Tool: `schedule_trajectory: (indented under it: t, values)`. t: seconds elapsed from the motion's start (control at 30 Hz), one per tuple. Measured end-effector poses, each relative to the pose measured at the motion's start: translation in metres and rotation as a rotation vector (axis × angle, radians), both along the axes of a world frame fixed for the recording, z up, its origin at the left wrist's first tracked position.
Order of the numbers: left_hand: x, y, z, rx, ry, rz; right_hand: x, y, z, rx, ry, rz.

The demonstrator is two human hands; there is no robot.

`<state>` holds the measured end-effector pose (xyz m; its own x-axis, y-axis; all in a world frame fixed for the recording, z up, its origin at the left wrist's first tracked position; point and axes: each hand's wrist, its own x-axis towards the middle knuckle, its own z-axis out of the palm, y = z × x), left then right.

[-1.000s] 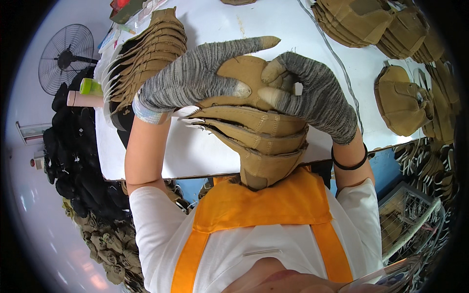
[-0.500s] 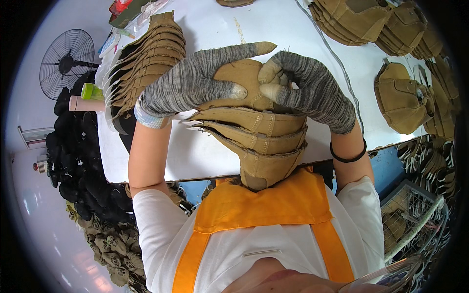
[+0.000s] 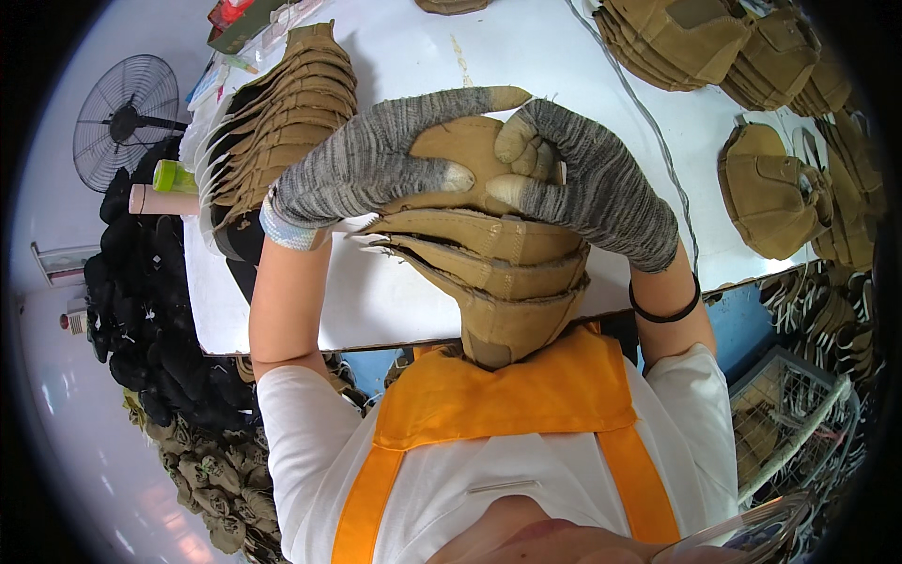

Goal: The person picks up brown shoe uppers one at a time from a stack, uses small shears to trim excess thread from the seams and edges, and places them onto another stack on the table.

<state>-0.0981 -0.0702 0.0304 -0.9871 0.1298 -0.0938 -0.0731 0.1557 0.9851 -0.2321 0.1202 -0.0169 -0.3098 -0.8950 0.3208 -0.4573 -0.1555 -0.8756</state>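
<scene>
Orange apron: spans the lower middle of the frame (image 3: 507,399), nearest the viewer, with the layered brown pile (image 3: 521,282) just above its top edge.
Left hand: gloved in grey (image 3: 371,155), thumb laid on the upper face of the top brown piece (image 3: 456,141), index finger stretched straight past its far edge; I cannot tell whether the hidden fingers grip from beneath.
Right hand: also gloved (image 3: 597,179), fingers curled and closed with the thumb on the right side of that same piece.
Top brown piece: mid-frame, between both hands, at the far end of the layered pile.
Stage: stitched seams already show on the layers; one piece appears to be in handling, and others lie below it (which are finished, I cannot say).
Worktop: white (image 3: 404,47), with an overlapping brown row (image 3: 305,103) at upper left, a grey cable (image 3: 648,117) right of centre, brown stacks (image 3: 672,42) at upper right and a rounded brown piece (image 3: 766,193) lower down the right side.
Room: a black heap (image 3: 141,310) at left, an olive-brown heap (image 3: 211,479) at lower left, a wire basket (image 3: 794,404) at lower right, a round fan (image 3: 125,122) at upper left.
</scene>
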Motion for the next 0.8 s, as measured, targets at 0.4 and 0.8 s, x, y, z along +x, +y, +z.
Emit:
schedule_trajectory:
  t: [0.4,0.8]
  values:
    - [0.023,0.0,0.013,-0.298,-0.069,0.146,-0.017,0.008,-0.045,0.12,-0.497,-0.126]
    - [0.041,0.012,0.014,-0.492,-0.066,0.102,-0.001,0.028,-0.033,0.223,-0.473,-0.044]
